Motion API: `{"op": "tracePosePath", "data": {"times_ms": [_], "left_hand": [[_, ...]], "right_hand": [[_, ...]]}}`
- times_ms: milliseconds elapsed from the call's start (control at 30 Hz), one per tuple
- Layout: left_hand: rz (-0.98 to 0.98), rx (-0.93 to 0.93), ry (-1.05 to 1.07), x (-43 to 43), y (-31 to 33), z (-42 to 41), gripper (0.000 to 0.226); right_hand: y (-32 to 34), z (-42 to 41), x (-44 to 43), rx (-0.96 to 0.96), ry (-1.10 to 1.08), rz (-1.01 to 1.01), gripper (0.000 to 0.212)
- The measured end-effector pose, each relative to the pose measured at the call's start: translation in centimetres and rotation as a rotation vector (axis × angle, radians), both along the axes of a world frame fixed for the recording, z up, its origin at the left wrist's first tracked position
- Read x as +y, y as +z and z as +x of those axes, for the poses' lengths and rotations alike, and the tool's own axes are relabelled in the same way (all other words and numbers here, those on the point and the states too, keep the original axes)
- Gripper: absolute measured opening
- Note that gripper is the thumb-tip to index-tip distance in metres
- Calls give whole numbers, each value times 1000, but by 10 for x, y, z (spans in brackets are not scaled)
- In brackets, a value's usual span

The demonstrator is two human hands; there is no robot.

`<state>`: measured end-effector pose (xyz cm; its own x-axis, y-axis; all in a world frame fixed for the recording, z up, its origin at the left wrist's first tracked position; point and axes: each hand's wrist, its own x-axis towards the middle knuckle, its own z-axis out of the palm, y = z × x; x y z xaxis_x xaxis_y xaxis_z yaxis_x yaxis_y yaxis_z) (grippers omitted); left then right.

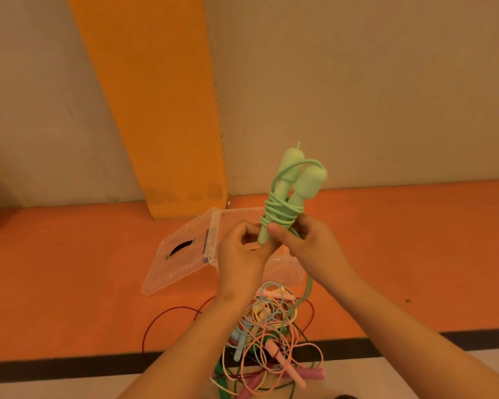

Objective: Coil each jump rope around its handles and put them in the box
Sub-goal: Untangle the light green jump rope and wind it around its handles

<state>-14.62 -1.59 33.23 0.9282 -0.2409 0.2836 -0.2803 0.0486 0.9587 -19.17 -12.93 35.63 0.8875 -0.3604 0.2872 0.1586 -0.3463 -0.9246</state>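
Green jump rope [308,182] gripped by left hand [242,250] and right hand [310,246].

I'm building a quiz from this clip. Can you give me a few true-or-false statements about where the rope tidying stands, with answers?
1. Both the left hand and the right hand hold the green jump rope. True.
2. The green cord is fully wound, with nothing left loose. False: a loose strand runs from the right hand down to the floor.
3. The clear box is shut. False: its lid is swung open to the left.
4. Other ropes lie in a tangled pile on the floor. True.
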Motion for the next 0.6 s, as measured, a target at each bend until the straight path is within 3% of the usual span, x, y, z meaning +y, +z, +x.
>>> {"op": "tracePosePath", "data": {"times_ms": [100,200,367,467,600], "left_hand": [[-22,4,-93,0,4,1,22],[-95,165,-310,2,10,2,25],[-184,339,-538,13,15,13,33],[-193,383,-584,17,15,19,36],[-163,341,-468,15,14,19,37]], "right_hand": [[4,-1,-3,-34,49,-48,14],[9,-2,-6,-44,96,-69,22],[9,-3,-11,-42,145,-35,19],[11,-5,-13,-27,165,-37,18],[7,-7,-14,52,111,14,16]]}}
